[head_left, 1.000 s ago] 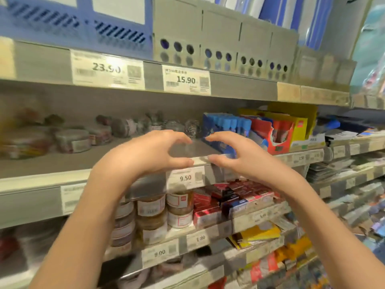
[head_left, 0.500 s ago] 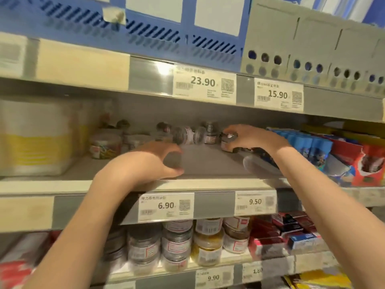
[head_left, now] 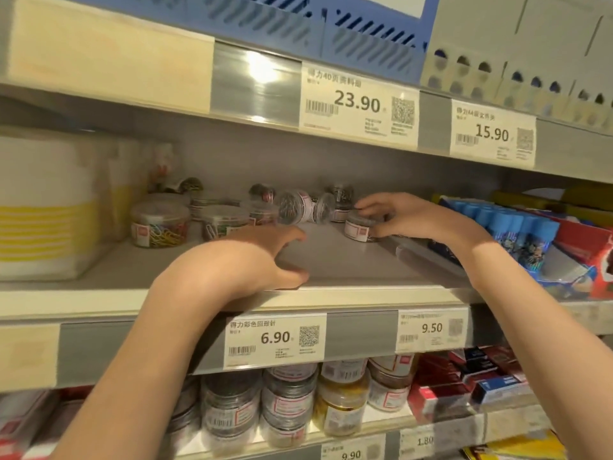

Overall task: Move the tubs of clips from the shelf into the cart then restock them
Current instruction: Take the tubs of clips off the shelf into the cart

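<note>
Store shelving fills the view, with a grey middle shelf (head_left: 348,260) at chest height under a rail of price tags. On that shelf, toward the far wall, stand and lie several small clear tubs of clips: a tub of coloured clips (head_left: 160,224) at the left, another upright tub (head_left: 223,220) just right of it, and two tubs tipped on their sides (head_left: 295,207) near the middle. Farther back more small tubs show, too blurred to count.

At the right end of this group the right hand (head_left: 394,215) curls its fingers and thumb round a low tub with a white label (head_left: 356,227), which sits on the shelf. Whether the tub is lifted off the surface I cannot tell. The left hand (head_left: 258,257) rests at the near edge of the shelf, fingers bent in a loose claw with the thumb against the shelf lip, holding nothing.

Left of the tubs stands a white pack with yellow stripes (head_left: 46,220). Right of the right hand lies a box of blue tubes (head_left: 517,227), and beyond it a red carton (head_left: 590,247). Price tags reading 6.90 (head_left: 275,338) and 9.50 (head_left: 431,328) hang on the shelf's front rail; tags 23.90 (head_left: 356,101) and 15.90 (head_left: 492,132) hang on the rail above. On the shelf below, stacked jars (head_left: 288,403) stand in rows, one yellowish jar (head_left: 341,406) among them, beside red boxes (head_left: 444,393).
</note>
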Tool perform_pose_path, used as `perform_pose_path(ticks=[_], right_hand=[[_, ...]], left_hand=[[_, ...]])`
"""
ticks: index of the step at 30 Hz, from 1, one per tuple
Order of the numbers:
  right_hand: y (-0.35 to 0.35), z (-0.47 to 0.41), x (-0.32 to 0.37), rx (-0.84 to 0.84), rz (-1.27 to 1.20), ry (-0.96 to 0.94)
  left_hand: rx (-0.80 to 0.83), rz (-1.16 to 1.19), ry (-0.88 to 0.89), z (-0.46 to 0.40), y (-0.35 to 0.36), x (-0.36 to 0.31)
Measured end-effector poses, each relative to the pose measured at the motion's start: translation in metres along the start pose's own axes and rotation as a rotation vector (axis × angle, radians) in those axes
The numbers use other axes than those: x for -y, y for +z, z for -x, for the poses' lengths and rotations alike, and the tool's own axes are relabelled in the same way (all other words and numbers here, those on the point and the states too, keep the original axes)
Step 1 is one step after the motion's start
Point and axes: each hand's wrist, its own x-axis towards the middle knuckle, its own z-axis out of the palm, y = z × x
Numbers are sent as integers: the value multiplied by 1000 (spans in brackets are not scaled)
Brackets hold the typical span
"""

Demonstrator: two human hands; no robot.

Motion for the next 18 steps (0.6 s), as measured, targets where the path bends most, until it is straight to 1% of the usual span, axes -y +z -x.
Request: perform_pose_path(ticks=[3,5,7,9,12,15,17,18], right_hand=[[2,8,14,61,-258,-83],[4,9,17,77,-362,-122],[6,9,18,82,-306,-146],[9,10,19,143,-214,-137],[13,9,22,273,-253,-111],[13,10,26,326,-322,-134],[12,10,26,298,-350,-115],[11,10,24,236,-327,-96]], left_hand=[[10,22,19,1,0,1],[9,34,34,2,-1,1],[5,37,39,3,-1,2],[4,28,44,3,-1,1],[7,10,70,3,-1,0],[1,-10,98,3,-2,-1],[-2,-19,103,5,-2,-1],[-3,-15,107,6,-3,-1]])
